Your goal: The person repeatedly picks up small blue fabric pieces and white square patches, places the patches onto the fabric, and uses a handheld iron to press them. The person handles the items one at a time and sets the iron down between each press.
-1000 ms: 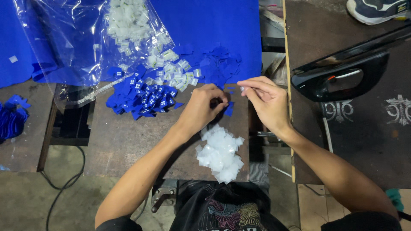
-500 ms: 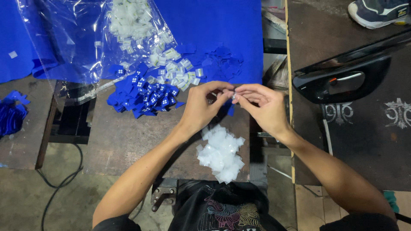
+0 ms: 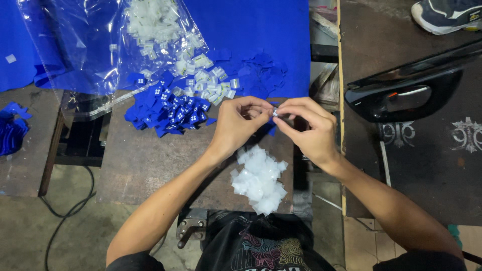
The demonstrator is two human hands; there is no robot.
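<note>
Brown worktable (image 3: 150, 165), both hands (image 3: 241, 125) (image 3: 306, 130) pinching one small white tab (image 3: 275, 113), clear bag (image 3: 100, 45) behind

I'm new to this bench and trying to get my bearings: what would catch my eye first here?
The left hand and right hand meet at the centre, pinching a tiny pale piece between their fingertips. Just below them lies a heap of white translucent scraps. Up left, a pile of blue pieces spreads beside a clear plastic bag of whitish squares.

Clear plastic bag (image 3: 108, 45) of white squares, upper left on blue cloth (image 3: 251, 30)
</note>
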